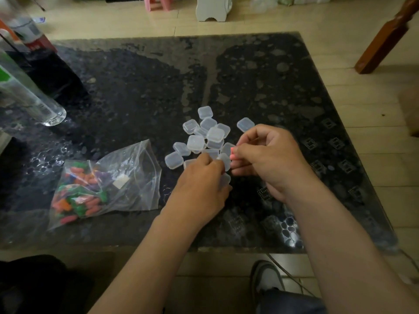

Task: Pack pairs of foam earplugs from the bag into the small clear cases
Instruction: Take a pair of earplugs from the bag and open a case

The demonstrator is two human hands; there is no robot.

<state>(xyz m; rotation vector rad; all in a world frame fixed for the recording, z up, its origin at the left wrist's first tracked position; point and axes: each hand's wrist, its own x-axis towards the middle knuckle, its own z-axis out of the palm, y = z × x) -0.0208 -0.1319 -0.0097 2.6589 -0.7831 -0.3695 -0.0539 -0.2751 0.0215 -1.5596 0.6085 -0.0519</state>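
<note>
Pink foam earplug (232, 156) is pinched at the tips of your right hand (267, 159): thumb and forefinger curled tight on it, other fingers folded under. Your left hand (199, 186) grips a clear case (225, 163), fingers curled round it. It looks hinged open, one half up by your fingertips and one half near your palm, tho blur makes that hard to confirm. The earplug is just beside the upper half, approx. 3 o'clock from it; can't tell if they touch.

At 12 o'clock from your left hand lies the heap of cases (205, 134), clear plastic, looking closed, some stacked on others. One loose case (245, 124) sits apart at 1 o'clock, just past your right knuckles.

At 9 o'clock from your left hand lies the bag (136, 177), a clear zip type, flat on the table. The spare earplugs (79, 196) are orange, green, purple etc., bunched in its left end.

Everything rests on a dark speckled table (136, 87). At 10 o'clock, far left, stands a clear bottle (31, 98). At 6 o'clock, below the table edge, your shoe (265, 277) shows on the tiled floor (249, 23).
</note>
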